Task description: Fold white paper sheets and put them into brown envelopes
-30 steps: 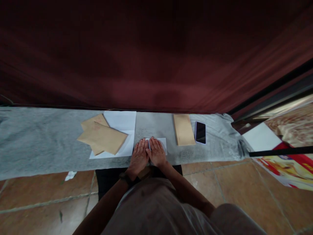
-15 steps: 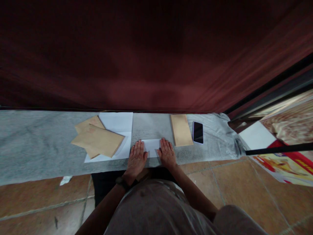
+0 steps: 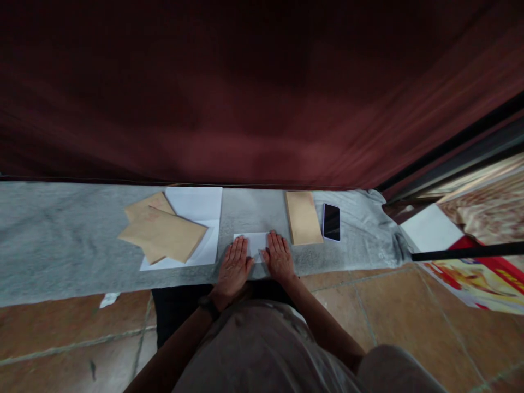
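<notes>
A small white sheet of paper (image 3: 257,242), seemingly folded, lies near the front edge of the cloth-covered surface. My left hand (image 3: 234,266) rests flat on its left part, fingers stretched out and pointing away from me. On the right end of the paper lies my right hand (image 3: 279,256), also flat with fingers extended. The palms hide both ends of the paper. Left of my hands, several brown envelopes (image 3: 167,232) lie loosely over larger white sheets (image 3: 200,202). To the right of my right hand sits a neat stack of brown envelopes (image 3: 305,217).
A dark-screened phone (image 3: 331,222) lies right of the envelope stack. The grey cloth (image 3: 61,240) covers the long narrow surface, with a dark red curtain-like wall (image 3: 262,158) behind it. At the right, a black bar (image 3: 466,252) crosses before a colourful box (image 3: 483,281).
My left hand has slid a little to the right over the paper, closer to my right hand, uncovering the paper's upper left corner. My right hand has hardly moved.
</notes>
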The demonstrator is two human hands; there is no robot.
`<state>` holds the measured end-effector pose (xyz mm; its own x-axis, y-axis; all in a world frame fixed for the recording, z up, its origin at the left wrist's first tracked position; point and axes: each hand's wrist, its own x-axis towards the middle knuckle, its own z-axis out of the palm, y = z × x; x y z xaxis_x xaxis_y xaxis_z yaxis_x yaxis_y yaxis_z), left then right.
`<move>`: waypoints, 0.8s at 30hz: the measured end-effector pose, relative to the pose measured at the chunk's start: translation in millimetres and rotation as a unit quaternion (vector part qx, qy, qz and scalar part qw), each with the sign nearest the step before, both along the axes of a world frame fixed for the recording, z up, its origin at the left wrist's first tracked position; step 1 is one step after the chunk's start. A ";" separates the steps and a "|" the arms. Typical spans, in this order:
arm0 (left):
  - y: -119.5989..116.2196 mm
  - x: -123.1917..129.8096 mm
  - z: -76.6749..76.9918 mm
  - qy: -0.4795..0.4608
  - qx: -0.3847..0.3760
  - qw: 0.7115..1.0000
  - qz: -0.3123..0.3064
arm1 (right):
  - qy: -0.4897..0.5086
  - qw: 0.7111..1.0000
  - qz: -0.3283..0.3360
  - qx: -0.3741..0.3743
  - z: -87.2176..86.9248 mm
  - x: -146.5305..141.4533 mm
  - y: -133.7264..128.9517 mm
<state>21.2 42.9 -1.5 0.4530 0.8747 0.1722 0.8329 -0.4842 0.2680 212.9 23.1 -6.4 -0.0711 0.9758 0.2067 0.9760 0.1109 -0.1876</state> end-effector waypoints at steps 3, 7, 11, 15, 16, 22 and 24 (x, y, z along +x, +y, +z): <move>0.9 -12.6 -2.0 -0.004 0.003 1.000 0.023 | 0.007 1.000 0.003 -0.005 0.7 -0.1 -0.7; -0.8 -13.1 1.5 0.000 -0.001 0.999 0.038 | 0.027 1.000 0.001 -0.009 2.2 1.2 0.5; 5.8 -10.4 11.4 0.022 -0.010 0.999 0.045 | 0.048 0.998 -0.006 -0.034 10.1 7.5 13.2; 23.1 -10.9 21.8 0.044 -0.041 0.997 0.047 | 0.039 0.997 -0.006 -0.064 22.6 15.3 34.8; 27.9 -10.9 24.0 0.047 -0.045 0.997 0.044 | 0.036 0.997 -0.002 -0.068 25.3 16.5 39.7; 53.4 -9.7 35.4 0.035 -0.048 0.998 0.025 | 0.054 0.995 -0.010 -0.083 33.0 16.4 56.7; 62.5 -9.6 40.8 0.030 -0.073 0.997 0.023 | 0.064 0.994 -0.015 -0.084 35.4 15.4 60.1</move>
<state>11.7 105.4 39.3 0.4167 0.9089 0.0149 0.8705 -0.4037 0.2814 228.3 83.2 29.0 -0.0251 0.9986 0.0468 0.9454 0.0389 -0.3234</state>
